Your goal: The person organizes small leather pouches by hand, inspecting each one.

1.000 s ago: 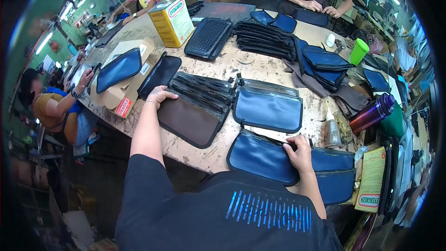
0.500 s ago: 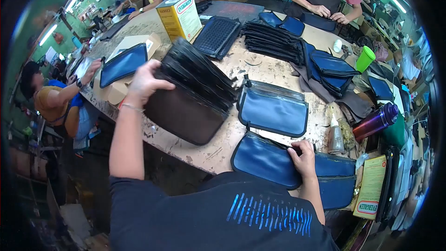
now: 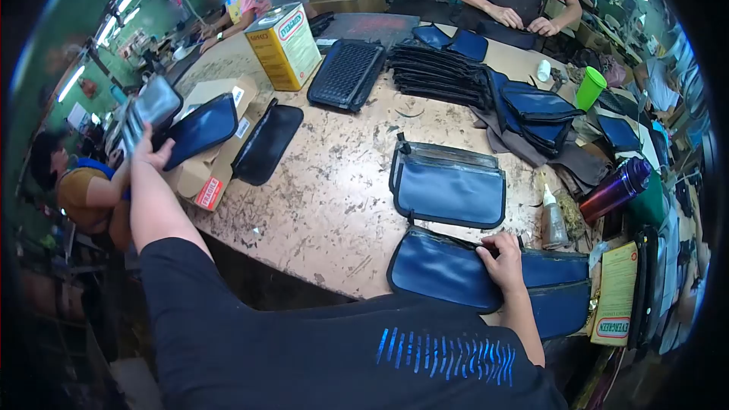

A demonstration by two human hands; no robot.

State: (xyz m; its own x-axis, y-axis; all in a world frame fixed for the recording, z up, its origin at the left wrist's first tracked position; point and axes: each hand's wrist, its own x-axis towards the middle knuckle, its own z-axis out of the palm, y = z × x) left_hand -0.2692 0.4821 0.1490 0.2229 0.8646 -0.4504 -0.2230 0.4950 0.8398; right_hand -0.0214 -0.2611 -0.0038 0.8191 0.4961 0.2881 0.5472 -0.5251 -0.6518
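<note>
My left hand [image 3: 149,153] is stretched to the far left, past the table edge, closed on a blurred stack of pouches [image 3: 156,102]. The fingers are partly hidden by the stack; the thumb points right, close to a dark blue pouch [image 3: 205,130] on a cardboard box. At the table's near edge my right hand [image 3: 503,262] is curled, thumb and fingers gripping the top edge of a blue pouch [image 3: 437,266] with black trim. Another blue pouch with a clear strip [image 3: 449,190] lies flat just beyond it. More blue panels [image 3: 554,300] lie right of my wrist.
A black pouch [image 3: 269,144] leans by the cardboard box [image 3: 199,171]. Farther back are a yellow tin [image 3: 277,49], a black stack [image 3: 437,76] and blue pouches [image 3: 535,102]. A bottle [image 3: 553,224] and purple flask [image 3: 615,188] stand right. Co-workers [image 3: 91,190] sit and stand around.
My left hand has carried the fanned stack from above the table to the far left, uncovering the tabletop and the black pouch. My right hand stays on the blue pouch.
</note>
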